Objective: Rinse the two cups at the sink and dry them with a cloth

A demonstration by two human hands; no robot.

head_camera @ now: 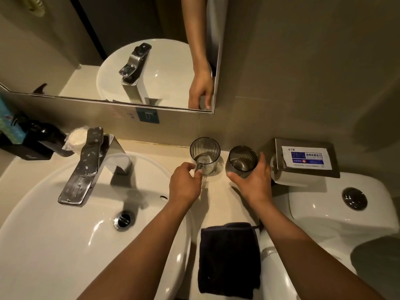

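Two smoky, see-through ribbed cups are on the counter to the right of the basin. The left cup (pixel 205 153) stands upright against the back wall, and my left hand (pixel 184 183) pinches its handle near the base. The right cup (pixel 242 159) leans toward me, held around its lower side by my right hand (pixel 253 180). A dark folded cloth (pixel 229 259) lies on the counter in front of me, between my forearms. The white sink basin (pixel 71 213) is at the left; no water runs from the chrome tap (pixel 86 167).
A soap bar (pixel 76 138) and a black dispenser (pixel 41 135) sit behind the tap. At the right, a steel paper holder (pixel 303 158) hangs over a white toilet tank (pixel 337 204). A mirror (pixel 129 61) is on the wall above.
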